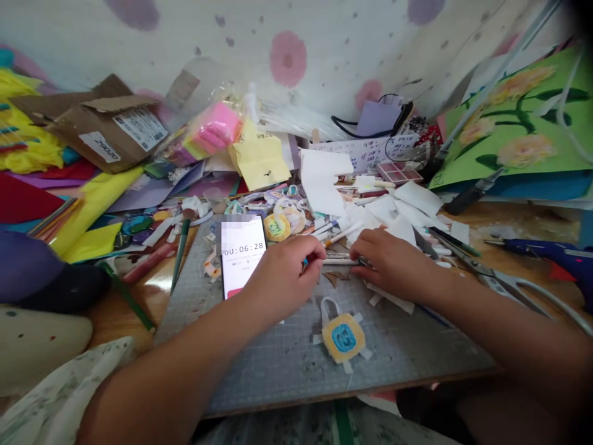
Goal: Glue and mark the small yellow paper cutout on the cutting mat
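Observation:
My left hand (294,266) is closed, thumb against the bent fingers, on a slim white pen (339,255) with dark print on its barrel. A bit of blue shows at my left fingers. The pen runs across to my right hand (386,259), whose fingers curl around its other end; the fingertips partly hide it. Nearer to me on the grey cutting mat (287,364) lies a small yellow paper cutout (343,338) with a blue centre, white tabs and a white loop. Left of my left hand, a phone (243,253) shows a running timer.
Pens, white paper scraps (324,179) and cut paper pieces (278,227) pile up behind my hands. Scissors (503,281) and a blue glue gun (546,253) lie at right. A cardboard box (109,123) and a paintbrush (181,247) are at left.

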A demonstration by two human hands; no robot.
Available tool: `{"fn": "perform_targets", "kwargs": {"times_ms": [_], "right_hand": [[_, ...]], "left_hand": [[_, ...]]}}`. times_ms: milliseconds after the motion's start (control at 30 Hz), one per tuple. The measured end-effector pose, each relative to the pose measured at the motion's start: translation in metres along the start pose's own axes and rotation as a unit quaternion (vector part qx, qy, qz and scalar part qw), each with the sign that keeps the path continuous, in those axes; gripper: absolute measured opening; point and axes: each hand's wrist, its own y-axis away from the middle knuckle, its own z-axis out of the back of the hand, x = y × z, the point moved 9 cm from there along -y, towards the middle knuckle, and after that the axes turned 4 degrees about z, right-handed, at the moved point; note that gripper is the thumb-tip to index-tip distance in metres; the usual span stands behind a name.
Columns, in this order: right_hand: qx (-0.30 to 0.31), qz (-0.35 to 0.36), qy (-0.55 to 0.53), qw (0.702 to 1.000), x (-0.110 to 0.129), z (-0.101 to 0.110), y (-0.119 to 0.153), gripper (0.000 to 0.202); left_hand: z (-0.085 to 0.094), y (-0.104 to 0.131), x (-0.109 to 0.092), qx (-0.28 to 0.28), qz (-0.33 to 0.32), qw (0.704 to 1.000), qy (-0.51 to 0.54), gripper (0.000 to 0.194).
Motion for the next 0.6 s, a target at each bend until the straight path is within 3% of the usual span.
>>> {"fn": "perform_targets", "kwargs": {"times_ms": [100, 200, 333, 433, 500, 600], "right_hand": [[0.009, -0.002, 0.011, 1.000, 0.001, -0.005, 0.004, 0.004], [0.009, -0.002, 0.016, 1.000, 0.004, -0.004, 0.006, 0.002], [-0.027, -0.028, 0.008, 0.999, 0.000, 0.016, 0.011, 0.003], [-0.058, -0.087, -0.073, 0.992, -0.015, 0.033, 0.030, 0.010], [-0.090, -0.134, -0.222, 0.962, -0.029, 0.039, 0.049, 0.015], [-0.182, -0.165, -0.440, 0.864, -0.040, 0.045, 0.077, 0.019]], "left_hand": [[0.000, 0.000, 0.002, -0.005, 0.015, 1.000, 0.022, 0.012], [0.008, 0.000, 0.005, -0.050, 0.013, 0.999, 0.006, 0.012], [0.019, 0.000, 0.006, -0.101, -0.014, 0.994, -0.038, 0.015], [0.011, 0.000, -0.003, -0.063, -0.073, 0.993, -0.072, 0.023], [0.000, 0.003, -0.009, -0.007, -0.105, 0.990, -0.097, 0.028], [-0.014, 0.009, -0.016, 0.057, -0.117, 0.986, -0.106, 0.027]]}}
